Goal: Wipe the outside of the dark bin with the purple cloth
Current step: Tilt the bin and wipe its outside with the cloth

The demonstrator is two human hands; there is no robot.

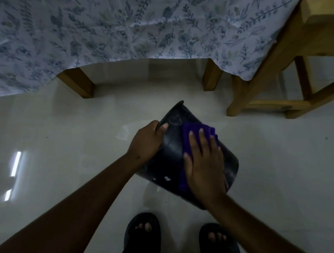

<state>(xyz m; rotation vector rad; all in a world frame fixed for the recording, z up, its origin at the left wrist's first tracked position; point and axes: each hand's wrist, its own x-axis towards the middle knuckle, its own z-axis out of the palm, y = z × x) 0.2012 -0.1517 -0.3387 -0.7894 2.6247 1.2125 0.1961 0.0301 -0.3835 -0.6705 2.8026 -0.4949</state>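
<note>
The dark bin (172, 150) is held tilted above the pale floor, its open rim pointing up and away toward the table. My left hand (146, 139) grips the rim on the left side, thumb over the outer wall. My right hand (205, 164) lies flat with spread fingers on the purple cloth (197, 130), pressing it against the bin's outer wall. The cloth shows above my fingertips and along the left edge of my palm. The bin's inside is hidden.
A table with a leafy blue-and-white cloth (110, 23) and wooden legs (78, 82) stands ahead. A wooden chair (273, 84) is at the right. My feet in dark sandals (143, 233) stand on the glossy tiled floor (63, 129) below the bin.
</note>
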